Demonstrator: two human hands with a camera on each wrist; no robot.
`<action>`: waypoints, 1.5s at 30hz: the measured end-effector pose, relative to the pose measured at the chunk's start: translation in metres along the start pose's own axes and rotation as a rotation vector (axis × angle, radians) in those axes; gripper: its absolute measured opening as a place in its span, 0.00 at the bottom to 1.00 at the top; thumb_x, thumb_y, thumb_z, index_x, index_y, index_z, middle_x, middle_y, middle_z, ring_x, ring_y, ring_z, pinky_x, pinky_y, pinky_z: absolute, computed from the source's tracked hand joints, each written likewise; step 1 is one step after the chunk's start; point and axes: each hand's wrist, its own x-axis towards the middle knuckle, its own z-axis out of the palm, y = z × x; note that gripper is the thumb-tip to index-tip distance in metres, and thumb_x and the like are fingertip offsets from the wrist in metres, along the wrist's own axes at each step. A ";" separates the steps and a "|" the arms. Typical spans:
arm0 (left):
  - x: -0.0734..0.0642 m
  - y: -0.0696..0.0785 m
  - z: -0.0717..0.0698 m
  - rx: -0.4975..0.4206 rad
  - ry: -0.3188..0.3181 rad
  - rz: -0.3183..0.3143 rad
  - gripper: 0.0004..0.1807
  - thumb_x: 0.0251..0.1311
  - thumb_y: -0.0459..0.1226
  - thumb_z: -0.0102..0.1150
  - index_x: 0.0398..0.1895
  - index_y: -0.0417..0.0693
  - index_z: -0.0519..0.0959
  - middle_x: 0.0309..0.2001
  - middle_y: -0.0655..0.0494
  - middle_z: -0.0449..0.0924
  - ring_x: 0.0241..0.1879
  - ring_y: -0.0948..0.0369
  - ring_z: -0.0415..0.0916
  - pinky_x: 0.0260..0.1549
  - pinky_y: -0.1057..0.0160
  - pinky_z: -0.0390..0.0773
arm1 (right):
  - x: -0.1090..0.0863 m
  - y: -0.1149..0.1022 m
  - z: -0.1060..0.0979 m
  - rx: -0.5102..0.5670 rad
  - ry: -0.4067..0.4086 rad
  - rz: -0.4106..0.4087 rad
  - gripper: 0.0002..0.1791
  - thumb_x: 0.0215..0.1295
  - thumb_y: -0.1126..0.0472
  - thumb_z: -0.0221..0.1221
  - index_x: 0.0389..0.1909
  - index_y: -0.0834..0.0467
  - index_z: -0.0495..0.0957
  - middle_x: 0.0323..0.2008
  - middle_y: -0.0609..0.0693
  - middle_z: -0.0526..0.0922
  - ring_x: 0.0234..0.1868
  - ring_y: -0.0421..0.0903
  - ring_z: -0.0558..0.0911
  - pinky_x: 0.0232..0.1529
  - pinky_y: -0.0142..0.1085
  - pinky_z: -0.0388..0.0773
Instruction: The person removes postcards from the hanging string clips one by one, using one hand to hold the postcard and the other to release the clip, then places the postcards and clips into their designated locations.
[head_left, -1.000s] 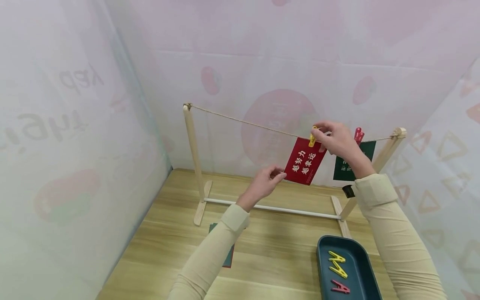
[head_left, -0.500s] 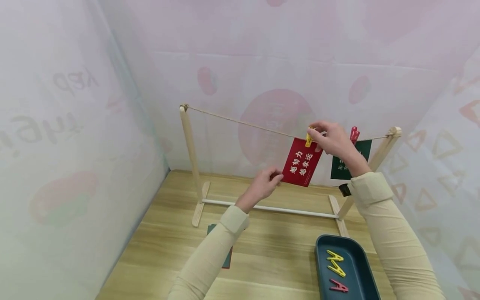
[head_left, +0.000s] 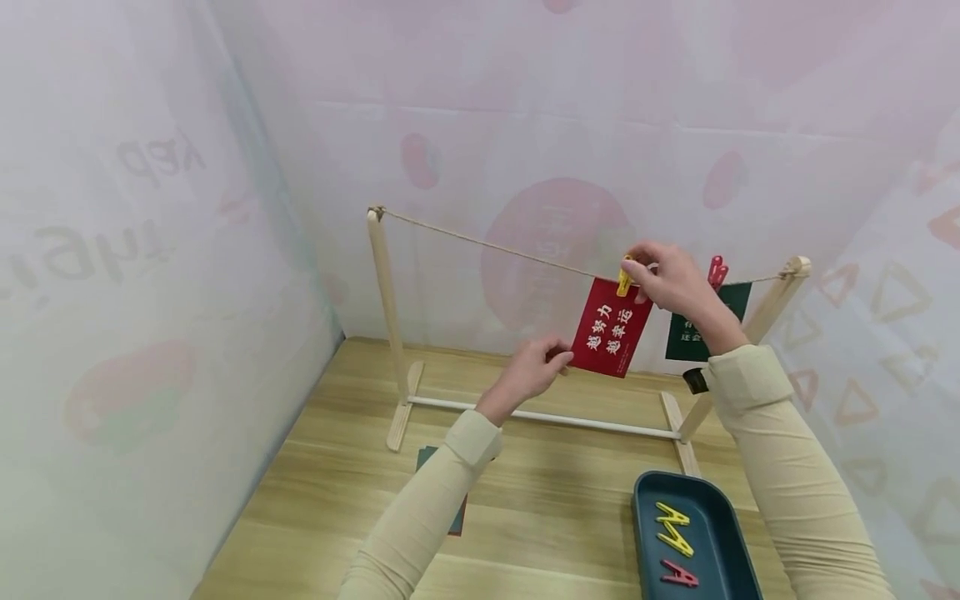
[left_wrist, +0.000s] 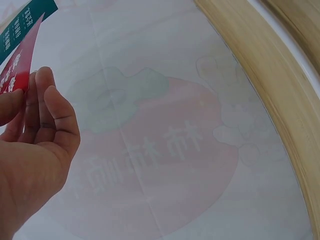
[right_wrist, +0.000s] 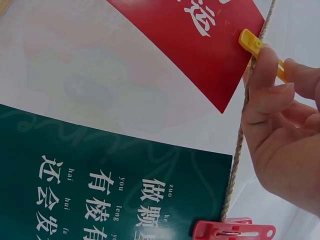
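Observation:
A red card (head_left: 611, 329) with white lettering hangs at a slant from the twine line (head_left: 487, 244). My right hand (head_left: 671, 283) pinches a yellow clothespin (head_left: 624, 279) at the card's top edge; in the right wrist view the clothespin (right_wrist: 249, 42) sits over both twine and card. With thumb and fingers my left hand (head_left: 531, 371) holds the card's lower left corner, also seen in the left wrist view on the red card (left_wrist: 19, 70). To the right a green card (head_left: 686, 340) hangs from a red clothespin (head_left: 717, 271), partly behind my right hand.
A wooden stand, with left post (head_left: 386, 304) and right post (head_left: 776, 300), carries the twine. A dark blue tray (head_left: 720, 517) at the front right contains yellow clothespins (head_left: 675, 529) and a red one. More cards (head_left: 456, 521) lie under my left forearm. Printed cloth walls surround the table (head_left: 547, 500).
The red card's lower edge has dropped slightly, with my left hand still at its corner. My right hand stays on the yellow clothespin. The head view has shifted a little.

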 end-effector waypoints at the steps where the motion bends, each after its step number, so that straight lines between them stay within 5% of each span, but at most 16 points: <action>1: 0.001 0.000 0.000 -0.008 -0.002 0.001 0.10 0.71 0.39 0.53 0.46 0.43 0.80 0.37 0.50 0.84 0.39 0.53 0.85 0.28 0.72 0.76 | 0.000 0.000 -0.001 -0.004 0.002 -0.004 0.23 0.73 0.50 0.52 0.60 0.62 0.71 0.47 0.65 0.79 0.32 0.51 0.80 0.32 0.32 0.77; 6: 0.003 0.000 0.003 -0.037 -0.007 0.002 0.10 0.71 0.37 0.54 0.46 0.41 0.80 0.40 0.43 0.84 0.40 0.49 0.85 0.28 0.72 0.76 | -0.002 0.001 -0.003 -0.005 0.022 -0.018 0.20 0.72 0.51 0.55 0.55 0.62 0.74 0.43 0.64 0.80 0.30 0.51 0.79 0.32 0.32 0.76; 14: 0.002 0.001 0.004 -0.021 0.001 -0.014 0.09 0.71 0.39 0.54 0.45 0.45 0.80 0.36 0.53 0.83 0.36 0.59 0.84 0.29 0.71 0.77 | -0.004 0.005 -0.004 0.030 0.084 -0.040 0.17 0.72 0.53 0.56 0.52 0.62 0.77 0.40 0.63 0.80 0.28 0.52 0.78 0.28 0.29 0.76; 25: 0.002 0.007 0.000 -0.054 -0.012 -0.031 0.11 0.71 0.39 0.52 0.48 0.44 0.80 0.38 0.51 0.83 0.39 0.54 0.84 0.31 0.71 0.78 | -0.002 0.005 -0.005 0.077 0.211 -0.075 0.18 0.71 0.52 0.56 0.49 0.62 0.80 0.37 0.62 0.81 0.24 0.51 0.77 0.24 0.28 0.73; 36: 0.001 0.003 -0.001 -0.049 -0.013 -0.029 0.09 0.71 0.38 0.53 0.46 0.44 0.80 0.38 0.52 0.83 0.35 0.61 0.83 0.31 0.71 0.79 | -0.001 0.004 -0.008 0.077 0.296 -0.102 0.18 0.71 0.51 0.57 0.47 0.62 0.82 0.40 0.62 0.83 0.21 0.49 0.76 0.24 0.25 0.73; 45: -0.001 -0.001 -0.002 -0.057 -0.021 -0.026 0.08 0.70 0.37 0.55 0.43 0.44 0.80 0.37 0.49 0.84 0.36 0.57 0.84 0.30 0.71 0.78 | -0.002 0.004 -0.009 0.073 0.367 -0.140 0.16 0.70 0.53 0.58 0.44 0.62 0.84 0.37 0.62 0.84 0.17 0.37 0.73 0.23 0.22 0.72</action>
